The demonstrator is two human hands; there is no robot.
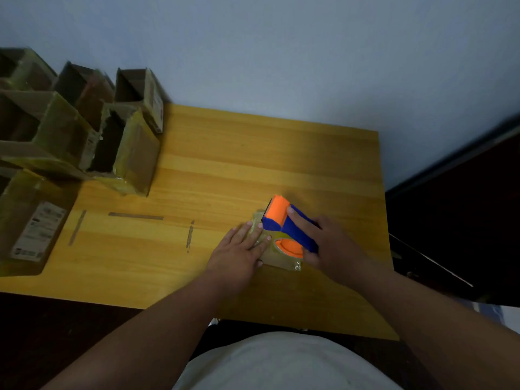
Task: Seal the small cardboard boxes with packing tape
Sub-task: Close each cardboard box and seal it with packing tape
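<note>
A small flat cardboard box (281,261) wrapped in shiny tape lies on the wooden table (225,170), right of centre. My left hand (239,249) presses flat on its left part with straight fingers. My right hand (329,249) grips the blue handle of an orange and blue tape dispenser (287,223), index finger stretched along the top. The dispenser rests on the box, its serrated blade end at the far edge. The orange roll core shows beneath the handle.
Several open, taped cardboard boxes (84,130) are stacked at the table's back left. One box with a shipping label (33,220) lies at the left edge. Strips of old tape residue (135,216) mark the tabletop. A dark cabinet (455,215) stands right of the table.
</note>
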